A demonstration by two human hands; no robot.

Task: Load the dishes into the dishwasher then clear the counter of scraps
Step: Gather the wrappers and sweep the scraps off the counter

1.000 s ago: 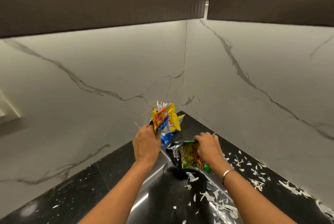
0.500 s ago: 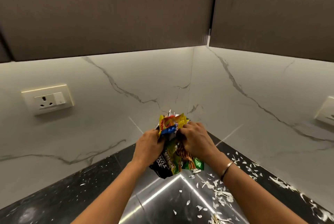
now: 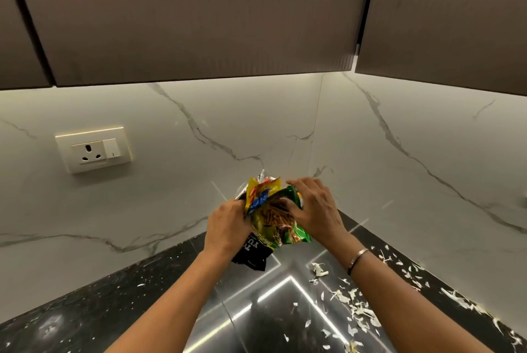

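A bunch of crumpled snack wrappers (image 3: 271, 216), yellow, blue, green and black, is held above the corner of the black counter (image 3: 94, 307). My left hand (image 3: 226, 227) grips the bunch from the left. My right hand (image 3: 313, 210) presses the green wrapper against the bunch from the right, fingers curled over its top. A black wrapper end hangs below my left hand. White scraps (image 3: 356, 307) lie scattered on the counter under and beside my right forearm.
White marble walls meet in a corner behind the wrappers. A wall socket (image 3: 94, 149) sits on the left wall. Dark upper cabinets (image 3: 199, 16) hang overhead. More scraps run along the right wall's foot (image 3: 462, 300).
My right hand lifted the green wrapper off the counter and brought it against the bunch in my left hand. Both hands now sit higher, and the view has tilted up.
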